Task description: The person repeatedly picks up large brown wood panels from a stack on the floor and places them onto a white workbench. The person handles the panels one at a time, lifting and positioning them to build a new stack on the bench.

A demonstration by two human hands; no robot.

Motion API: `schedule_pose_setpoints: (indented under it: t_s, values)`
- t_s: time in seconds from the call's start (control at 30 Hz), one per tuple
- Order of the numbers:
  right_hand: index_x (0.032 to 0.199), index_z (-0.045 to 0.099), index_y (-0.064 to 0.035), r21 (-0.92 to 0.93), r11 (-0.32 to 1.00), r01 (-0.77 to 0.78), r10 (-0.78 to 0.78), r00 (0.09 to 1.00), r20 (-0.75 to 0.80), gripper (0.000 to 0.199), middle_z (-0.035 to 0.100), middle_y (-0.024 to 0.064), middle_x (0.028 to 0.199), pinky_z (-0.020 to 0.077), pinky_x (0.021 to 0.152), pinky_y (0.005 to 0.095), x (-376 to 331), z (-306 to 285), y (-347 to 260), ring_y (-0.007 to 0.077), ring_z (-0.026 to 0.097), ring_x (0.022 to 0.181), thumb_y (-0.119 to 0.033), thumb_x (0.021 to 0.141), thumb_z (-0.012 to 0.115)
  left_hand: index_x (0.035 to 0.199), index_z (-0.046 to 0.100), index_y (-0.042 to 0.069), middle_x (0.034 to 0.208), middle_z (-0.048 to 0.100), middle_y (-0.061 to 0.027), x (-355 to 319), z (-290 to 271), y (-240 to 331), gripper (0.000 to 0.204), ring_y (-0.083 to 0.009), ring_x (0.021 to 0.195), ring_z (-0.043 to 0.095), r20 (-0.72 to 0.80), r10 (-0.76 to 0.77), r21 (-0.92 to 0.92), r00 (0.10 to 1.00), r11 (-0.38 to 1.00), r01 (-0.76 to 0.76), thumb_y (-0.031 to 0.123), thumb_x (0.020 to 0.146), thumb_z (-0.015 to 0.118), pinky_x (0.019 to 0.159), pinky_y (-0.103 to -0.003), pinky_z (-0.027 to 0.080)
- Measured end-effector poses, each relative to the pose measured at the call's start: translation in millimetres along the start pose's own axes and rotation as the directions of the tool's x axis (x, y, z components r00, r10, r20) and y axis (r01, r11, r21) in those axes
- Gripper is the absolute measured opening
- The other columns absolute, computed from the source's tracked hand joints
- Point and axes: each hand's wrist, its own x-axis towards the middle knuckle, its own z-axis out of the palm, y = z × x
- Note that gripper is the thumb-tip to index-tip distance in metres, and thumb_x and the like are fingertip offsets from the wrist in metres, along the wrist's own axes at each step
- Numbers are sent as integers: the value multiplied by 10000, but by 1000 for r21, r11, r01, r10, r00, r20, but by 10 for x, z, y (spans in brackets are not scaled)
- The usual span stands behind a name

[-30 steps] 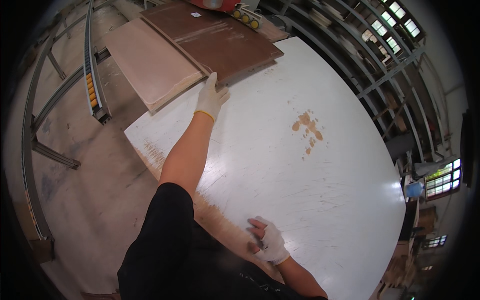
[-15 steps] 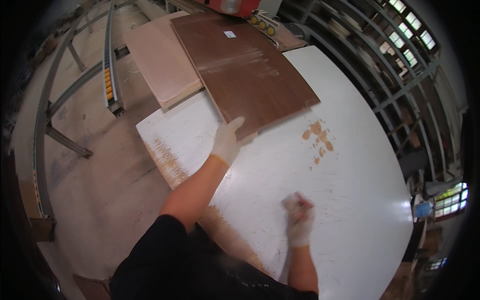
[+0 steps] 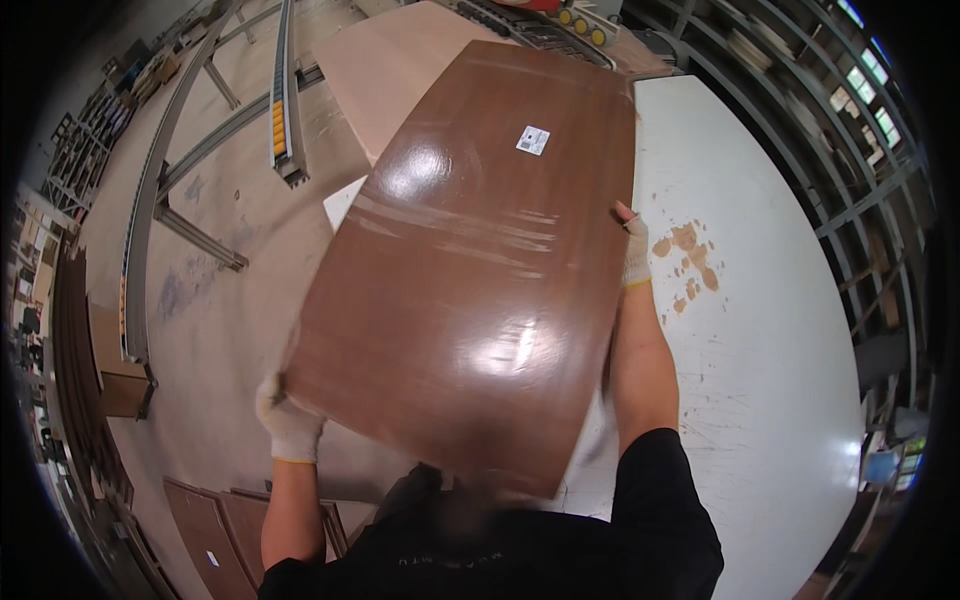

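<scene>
A large reddish-brown wood panel [image 3: 440, 300] with a small white label is lifted in front of me, tilted, its glossy face catching the light. My left hand [image 3: 288, 418], in a pale knit glove, grips its near left corner; the fingers are partly behind the panel. On the right edge my gloved right hand [image 3: 634, 245] is closed round the side, with bare fingertips showing. Beneath and to the right spreads a white worktable [image 3: 760, 370], scratched and with tan worn patches. The panel hides much of its left part.
A light brown board [image 3: 390, 70] lies beyond the panel. At the left stands a metal roller conveyor frame [image 3: 285, 110]. More brown panels [image 3: 205, 525] rest low at the near left. Metal shelving [image 3: 820, 130] runs along the right.
The panel has come off the table toward me and to the left. My left hand has moved down to its near corner. My right hand has gone from the tabletop to the panel's right edge.
</scene>
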Motion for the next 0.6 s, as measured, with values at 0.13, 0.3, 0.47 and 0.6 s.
schedule_pose_setpoints:
  t_s: [0.13,0.3,0.47,0.6]
  values:
    - [1219,651,-15,73,996,46,-43,998,-41,430,697,183,1185,576,1002,520,-269,352,506,347,682,1088,-143,809,665,1482,544,9,1478,604,-157,-126,-135,109,518,-331,1363,571,-331,219,26,918,975,-223,235,1023,625,1170,-473,458]
    - [1161,630,-57,131,987,88,-76,992,-97,372,682,168,1118,570,1017,513,-891,963,1312,358,673,1048,-88,790,638,1446,554,-22,1424,628,-129,-774,-237,-81,462,-273,1293,613,-420,130,230,898,973,-33,206,1053,634,1137,-424,493]
    - [1242,615,-45,68,979,191,-189,982,-27,496,675,119,1166,572,1014,487,-1992,1609,2007,315,662,1097,-52,750,674,1439,545,-51,1391,637,-142,-1735,-779,266,483,-269,1244,641,-419,134,333,898,943,15,232,1059,639,1076,-406,530]
    - [1374,569,-39,-60,985,160,-159,987,28,702,652,87,1286,546,1039,456,-2846,1807,2481,285,631,1194,-39,694,743,1467,514,-51,1392,633,-139,-2470,-1347,570,534,-272,1225,652,-546,147,389,825,916,94,289,1072,633,1041,-406,547]
